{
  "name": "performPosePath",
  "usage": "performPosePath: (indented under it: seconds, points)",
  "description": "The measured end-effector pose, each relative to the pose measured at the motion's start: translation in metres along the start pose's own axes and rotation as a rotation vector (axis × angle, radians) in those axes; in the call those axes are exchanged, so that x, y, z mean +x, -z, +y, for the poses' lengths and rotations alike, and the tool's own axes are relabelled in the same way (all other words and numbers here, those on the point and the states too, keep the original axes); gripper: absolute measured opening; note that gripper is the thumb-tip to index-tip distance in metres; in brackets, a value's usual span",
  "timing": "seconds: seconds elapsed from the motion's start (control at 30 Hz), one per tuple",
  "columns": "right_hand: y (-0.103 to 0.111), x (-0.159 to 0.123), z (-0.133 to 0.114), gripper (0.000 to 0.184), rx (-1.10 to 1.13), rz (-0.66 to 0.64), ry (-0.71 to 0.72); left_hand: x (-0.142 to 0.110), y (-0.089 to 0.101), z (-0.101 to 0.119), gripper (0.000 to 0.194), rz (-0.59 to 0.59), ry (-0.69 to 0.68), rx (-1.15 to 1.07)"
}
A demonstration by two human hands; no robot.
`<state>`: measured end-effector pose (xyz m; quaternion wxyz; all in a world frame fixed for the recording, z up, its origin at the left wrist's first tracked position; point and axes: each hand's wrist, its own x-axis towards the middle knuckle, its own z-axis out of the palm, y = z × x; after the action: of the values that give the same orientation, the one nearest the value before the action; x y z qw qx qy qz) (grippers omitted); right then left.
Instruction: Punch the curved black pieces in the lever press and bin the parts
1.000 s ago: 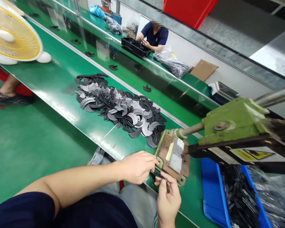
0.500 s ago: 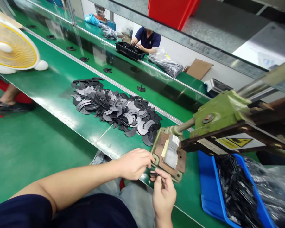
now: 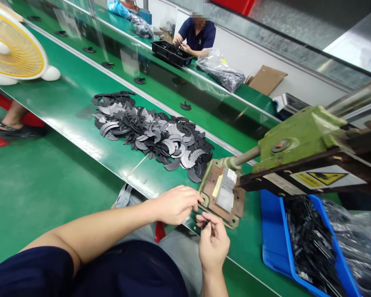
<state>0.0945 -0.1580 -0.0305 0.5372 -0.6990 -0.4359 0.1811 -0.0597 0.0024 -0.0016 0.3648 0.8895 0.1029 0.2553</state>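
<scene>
My right hand (image 3: 214,241) pinches a small black plastic piece (image 3: 205,224) between thumb and fingers, just in front of the press base (image 3: 207,198). My left hand (image 3: 177,205) is palm down beside the base's near left corner, its fingers loosely bent and apart, with nothing visible in them. Its thumb is mostly hidden. On the base lies a grey metal fixture plate (image 3: 225,198), with the green hand press (image 3: 297,136) reaching over it. A heap of black and grey crescent-shaped parts (image 3: 154,136) covers the bench to the left of the press.
A blue bin (image 3: 270,235) of black parts stands to the right, with a clear plastic bag (image 3: 355,243) beside it. Single dark parts (image 3: 185,106) lie along the green belt (image 3: 160,93) behind. A fan (image 3: 15,45) is at left. Across the line, a person (image 3: 198,37) works at a black tray (image 3: 173,53).
The black piece has turned in my right fingers, from nearly level to slanted. My left hand stays beside the base. The view has shifted slightly.
</scene>
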Motion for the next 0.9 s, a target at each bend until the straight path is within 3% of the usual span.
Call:
performPosePath:
  seconds: [0.7, 0.9]
  points:
    - [-0.0010, -0.0006, 0.0005, 0.028, 0.055, 0.024, -0.088, 0.0024, 0.0026, 0.0008, 0.021, -0.003, 0.029, -0.019]
    - [-0.0034, -0.0018, 0.0048, 0.029, 0.024, 0.035, -0.072, 0.0012, 0.0032, 0.0006, 0.025, 0.026, -0.016, -0.061]
